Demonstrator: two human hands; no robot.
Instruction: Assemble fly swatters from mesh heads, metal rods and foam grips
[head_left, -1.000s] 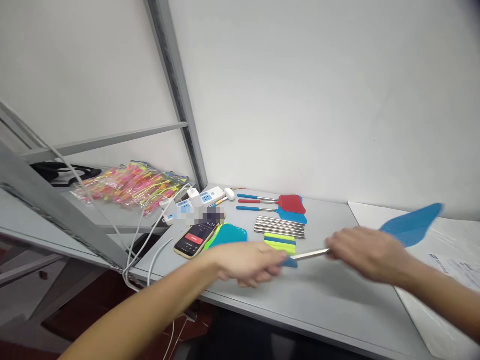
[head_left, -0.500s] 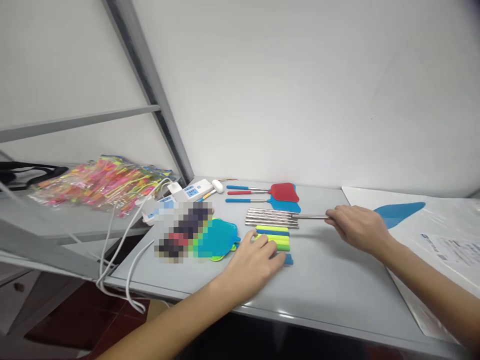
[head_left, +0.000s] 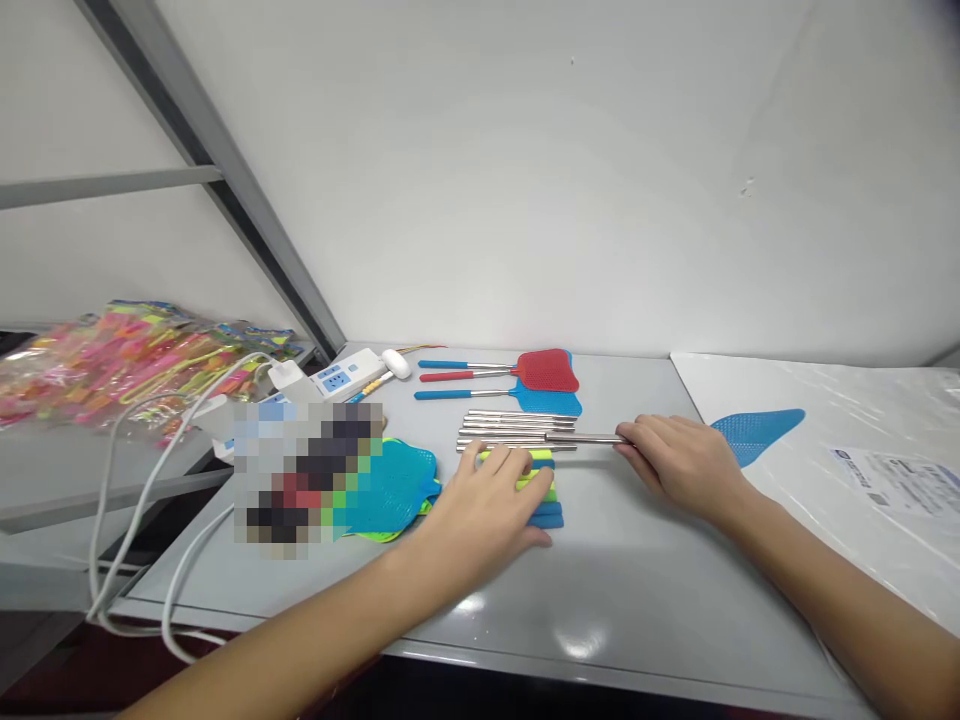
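Note:
My right hand (head_left: 675, 462) is closed around the metal rod of a fly swatter (head_left: 757, 432). Its blue mesh head sticks out to the right of the hand, and the bare rod end points left. Over a row of foam handle grips (head_left: 546, 508), yellow-green and blue, lies my left hand (head_left: 491, 500), fingers slightly bent and thumb apart, its fingertips at the upper yellow-green grip. Just behind them lie several loose metal rods (head_left: 517, 420). Left of that hand are loose swatter heads (head_left: 394, 485), teal over yellow-green.
At the back lie three assembled fly swatters, one red (head_left: 547, 370) and two blue. White power strips (head_left: 341, 375) with cables and a pixelated patch (head_left: 315, 480) are on the left. Colourful plastic packets (head_left: 150, 360) lie beyond. A white wrapped sheet (head_left: 862, 520) covers the right side.
The camera view has shifted, so the table things appear further left. My left hand has moved toward the far grips, its thumb coming off the nearest blue one. My right hand still grips the swatter.

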